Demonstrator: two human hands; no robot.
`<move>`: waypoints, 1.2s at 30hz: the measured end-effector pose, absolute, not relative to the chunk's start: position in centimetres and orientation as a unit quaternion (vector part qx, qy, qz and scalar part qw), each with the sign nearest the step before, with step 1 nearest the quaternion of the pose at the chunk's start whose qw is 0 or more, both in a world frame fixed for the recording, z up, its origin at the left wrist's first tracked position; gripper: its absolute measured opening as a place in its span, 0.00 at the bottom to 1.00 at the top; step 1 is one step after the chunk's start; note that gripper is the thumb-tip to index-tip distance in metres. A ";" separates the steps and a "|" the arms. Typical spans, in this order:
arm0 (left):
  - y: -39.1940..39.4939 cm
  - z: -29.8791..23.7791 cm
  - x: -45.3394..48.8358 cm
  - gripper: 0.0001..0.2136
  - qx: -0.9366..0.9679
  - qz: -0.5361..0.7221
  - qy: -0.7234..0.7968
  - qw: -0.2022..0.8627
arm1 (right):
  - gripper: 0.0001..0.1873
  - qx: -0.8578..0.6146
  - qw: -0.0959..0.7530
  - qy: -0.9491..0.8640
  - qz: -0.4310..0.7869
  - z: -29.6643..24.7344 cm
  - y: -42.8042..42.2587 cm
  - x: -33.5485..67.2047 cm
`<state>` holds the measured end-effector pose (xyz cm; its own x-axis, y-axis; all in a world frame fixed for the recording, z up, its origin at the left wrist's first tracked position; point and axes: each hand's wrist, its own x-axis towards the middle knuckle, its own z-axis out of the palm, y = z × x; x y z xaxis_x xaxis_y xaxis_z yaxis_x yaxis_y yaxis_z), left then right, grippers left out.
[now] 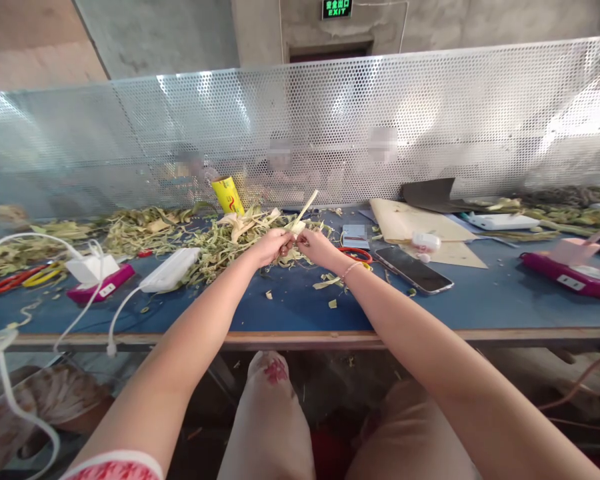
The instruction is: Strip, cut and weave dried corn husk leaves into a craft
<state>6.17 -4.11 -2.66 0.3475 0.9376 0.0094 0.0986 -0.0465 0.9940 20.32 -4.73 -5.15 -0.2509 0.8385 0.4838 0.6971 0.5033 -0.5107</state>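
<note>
Over the near edge of a heap of dried, pale green plant strips (215,243), both my hands meet in front of me. My left hand (274,247) has its fingers closed around the lower end of a pale dried leaf strip (306,208). Pressed close beside it, my right hand (316,247) pinches the same strip with bent fingers. The strip's stiff end sticks up and to the right above both hands. My fingers partly hide where they grip it. Red-handled scissors (356,254) lie just right of my right wrist.
A perforated metal screen (330,100) stands behind the blue table (290,310). A yellow tube (227,195) leans behind the heap. Right are a phone (415,269), tan sheets (400,223) and a magenta socket block (570,275). Left are a white power strip (170,270), cables and more scissors (17,280).
</note>
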 end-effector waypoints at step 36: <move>-3.6 -3.3 6.0 0.07 0.807 0.362 0.429 0.182 | 0.04 -0.489 0.511 -0.677 0.201 -3.8 -5.3 21.5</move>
